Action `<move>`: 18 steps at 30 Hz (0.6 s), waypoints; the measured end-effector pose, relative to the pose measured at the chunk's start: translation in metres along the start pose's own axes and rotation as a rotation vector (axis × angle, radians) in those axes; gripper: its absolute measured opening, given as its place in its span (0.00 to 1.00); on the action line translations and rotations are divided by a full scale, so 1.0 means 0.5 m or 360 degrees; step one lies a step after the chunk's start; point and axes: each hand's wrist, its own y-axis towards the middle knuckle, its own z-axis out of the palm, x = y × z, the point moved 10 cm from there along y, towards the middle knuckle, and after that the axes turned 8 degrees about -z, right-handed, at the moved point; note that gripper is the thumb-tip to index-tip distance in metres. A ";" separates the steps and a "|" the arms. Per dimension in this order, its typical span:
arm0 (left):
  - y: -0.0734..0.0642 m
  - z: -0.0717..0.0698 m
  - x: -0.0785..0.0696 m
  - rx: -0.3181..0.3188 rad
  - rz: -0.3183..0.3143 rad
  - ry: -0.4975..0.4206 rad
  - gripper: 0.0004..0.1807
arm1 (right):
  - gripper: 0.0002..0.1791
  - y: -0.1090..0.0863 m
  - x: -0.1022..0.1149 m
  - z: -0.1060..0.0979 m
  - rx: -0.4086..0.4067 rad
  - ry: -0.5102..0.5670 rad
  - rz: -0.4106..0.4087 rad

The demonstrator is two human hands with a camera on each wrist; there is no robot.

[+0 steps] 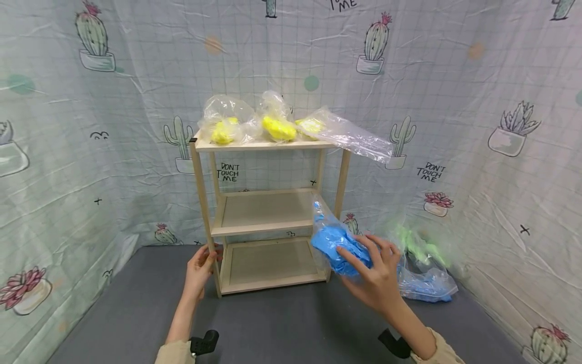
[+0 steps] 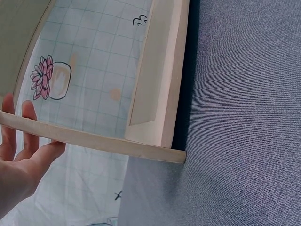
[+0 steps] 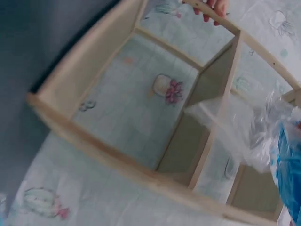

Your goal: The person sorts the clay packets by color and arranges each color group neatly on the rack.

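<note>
My left hand (image 1: 200, 268) grips the front left post of a wooden shelf rack (image 1: 254, 228), thumb on one side and fingers on the other, as the left wrist view also shows. My right hand (image 1: 379, 273) holds a clear plastic bag with bright blue contents (image 1: 338, 247) in front of the rack's right side. In the right wrist view this blue bag (image 3: 288, 174) appears at the right edge, its clear end reaching over the frame. What the blue material is cannot be made out.
On the top board lie three clear bags with yellow contents (image 1: 279, 129); one trails off the right end. To the right on the dark table (image 1: 273, 328) rest a bag with blue contents (image 1: 427, 285) and one with green contents (image 1: 420, 245). A cactus-print curtain (image 1: 291, 50) surrounds everything.
</note>
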 end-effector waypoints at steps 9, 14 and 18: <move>0.004 0.000 0.002 -0.0014 0.0003 -0.0023 0.21 | 0.17 0.070 -0.020 0.094 -0.0003 -0.0037 0.0091; 0.003 -0.001 0.000 -0.0021 -0.0002 0.0025 0.21 | 0.27 0.095 -0.022 0.141 0.0067 -0.0082 0.0068; 0.001 -0.001 0.000 -0.0021 -0.0011 0.0033 0.19 | 0.29 0.109 -0.025 0.179 0.0133 -0.0133 0.0075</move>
